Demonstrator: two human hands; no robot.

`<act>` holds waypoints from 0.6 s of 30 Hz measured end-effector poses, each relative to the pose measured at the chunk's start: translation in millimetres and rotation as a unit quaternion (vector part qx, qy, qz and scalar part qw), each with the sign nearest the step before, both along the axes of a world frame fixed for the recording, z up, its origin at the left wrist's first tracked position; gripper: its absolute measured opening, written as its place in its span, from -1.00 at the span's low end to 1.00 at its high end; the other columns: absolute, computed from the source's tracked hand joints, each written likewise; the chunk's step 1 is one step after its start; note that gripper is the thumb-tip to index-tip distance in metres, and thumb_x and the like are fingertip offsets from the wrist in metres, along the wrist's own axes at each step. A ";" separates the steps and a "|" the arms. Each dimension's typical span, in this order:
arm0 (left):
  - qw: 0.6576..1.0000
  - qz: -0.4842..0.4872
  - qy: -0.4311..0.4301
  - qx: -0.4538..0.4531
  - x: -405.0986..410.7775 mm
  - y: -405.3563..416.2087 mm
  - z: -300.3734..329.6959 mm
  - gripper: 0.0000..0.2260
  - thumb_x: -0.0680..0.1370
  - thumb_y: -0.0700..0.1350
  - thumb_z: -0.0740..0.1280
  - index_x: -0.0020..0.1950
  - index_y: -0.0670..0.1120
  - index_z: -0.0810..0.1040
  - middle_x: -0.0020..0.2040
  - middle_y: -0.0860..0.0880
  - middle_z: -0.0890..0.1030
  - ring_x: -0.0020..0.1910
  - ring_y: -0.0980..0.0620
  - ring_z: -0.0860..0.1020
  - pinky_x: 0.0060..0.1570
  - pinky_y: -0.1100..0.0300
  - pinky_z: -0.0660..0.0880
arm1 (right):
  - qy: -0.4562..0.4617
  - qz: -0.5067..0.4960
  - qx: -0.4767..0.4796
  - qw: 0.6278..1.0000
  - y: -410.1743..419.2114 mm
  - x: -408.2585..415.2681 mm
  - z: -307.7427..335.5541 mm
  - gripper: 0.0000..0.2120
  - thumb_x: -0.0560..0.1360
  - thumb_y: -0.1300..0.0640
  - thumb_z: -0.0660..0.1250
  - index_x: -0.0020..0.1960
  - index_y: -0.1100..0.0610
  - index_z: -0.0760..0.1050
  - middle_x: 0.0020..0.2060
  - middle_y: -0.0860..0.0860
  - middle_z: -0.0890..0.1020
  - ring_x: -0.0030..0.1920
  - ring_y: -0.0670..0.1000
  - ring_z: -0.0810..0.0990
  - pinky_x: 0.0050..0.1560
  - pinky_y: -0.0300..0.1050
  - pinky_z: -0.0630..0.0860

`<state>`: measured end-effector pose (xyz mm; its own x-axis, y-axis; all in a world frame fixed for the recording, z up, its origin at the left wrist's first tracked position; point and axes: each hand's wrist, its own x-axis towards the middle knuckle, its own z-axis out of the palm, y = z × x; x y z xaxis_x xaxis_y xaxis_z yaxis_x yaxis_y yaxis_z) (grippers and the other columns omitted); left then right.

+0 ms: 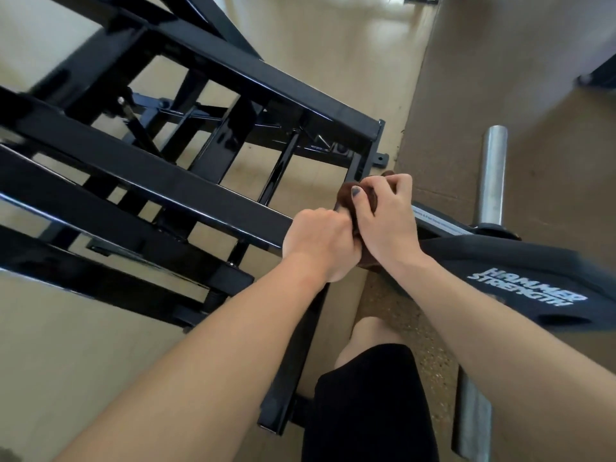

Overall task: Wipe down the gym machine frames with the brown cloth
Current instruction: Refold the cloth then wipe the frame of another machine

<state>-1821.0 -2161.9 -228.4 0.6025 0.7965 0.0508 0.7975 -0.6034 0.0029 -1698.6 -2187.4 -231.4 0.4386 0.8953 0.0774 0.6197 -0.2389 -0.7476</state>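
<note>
The black gym machine frame (186, 181) is filling the left and centre of the view, its square steel tubes running diagonally from upper left toward lower right and carrying bright glare streaks along their edges. The paint is glossy; blur is hiding fine surface detail. The frame is standing on a tan floor (66, 345).

The left hand (320, 240) is sitting at the near end of one diagonal tube, fingers curled tight into a fist around the lower part of the brown cloth (358, 195). The cloth is dark brown and bunched into a wad, showing only between and just beyond the two hands, at the corner where the frame tubes are meeting. Whether it is touching the metal cannot be told, as the hands are covering it.

The right hand (388, 218) is pressing against the left, its fingers curled over the top of the cloth and its thumb, with a dark-painted nail, lying across the wad. Both hands are therefore together and gripping the one cloth.

Further right, a black arm lettered "HAMMER STRENGTH" (526, 288) is extending outward, and a bare steel weight peg (491, 175) is standing above it.
</note>
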 end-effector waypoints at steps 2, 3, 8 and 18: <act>1.000 -0.008 0.019 -0.005 0.1 -3.2 3.3 -0.69 0.64 0.12 0.09 0.08 -0.07 0.49 -0.18 -0.04 0.64 -0.35 -0.04 0.41 -0.30 0.10 0.26 | 0.011 -0.006 -0.020 1.000 0.8 -1.1 4.1 -0.77 0.69 -0.04 0.24 0.28 0.03 0.51 0.33 0.04 0.33 0.20 0.01 0.46 0.30 -0.01 0.53; 0.999 -0.025 0.033 -0.008 -0.9 -4.8 6.8 -0.67 0.66 0.13 0.07 0.13 -0.07 0.47 -0.12 -0.06 0.65 -0.30 -0.06 0.44 -0.25 0.08 0.27 | 0.023 -0.014 -0.036 0.999 1.7 -1.0 7.7 -0.76 0.69 -0.05 0.23 0.29 0.02 0.50 0.33 0.03 0.32 0.19 0.00 0.44 0.32 -0.01 0.51; 0.985 -0.127 0.105 0.050 -65.2 15.3 45.2 -0.39 0.62 0.37 -0.05 0.35 -0.05 0.45 0.24 -0.10 0.62 0.25 -0.13 0.55 0.33 -0.10 0.39 | 0.026 -0.028 -0.075 0.996 -11.5 -32.4 20.8 -0.71 0.68 -0.10 0.22 0.29 0.03 0.50 0.33 0.05 0.32 0.16 0.05 0.48 0.24 -0.05 0.52; 0.967 -0.096 0.227 0.072 -210.2 99.6 79.4 -0.32 0.52 0.43 -0.03 0.43 -0.02 0.31 0.32 -0.11 0.50 0.31 -0.21 0.42 0.42 -0.10 0.23 | -0.170 -0.091 -0.088 0.977 -35.5 -93.1 26.5 -0.64 0.72 -0.11 0.06 0.38 0.02 0.45 0.32 0.12 0.43 0.17 0.13 0.56 0.05 -0.03 0.58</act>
<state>-2031.2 -2062.3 -149.0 0.7245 0.6724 -0.1518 0.5706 -0.7085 -0.4153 -1791.7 -2222.9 -204.9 0.5671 0.8178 0.0980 0.7609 -0.4746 -0.4426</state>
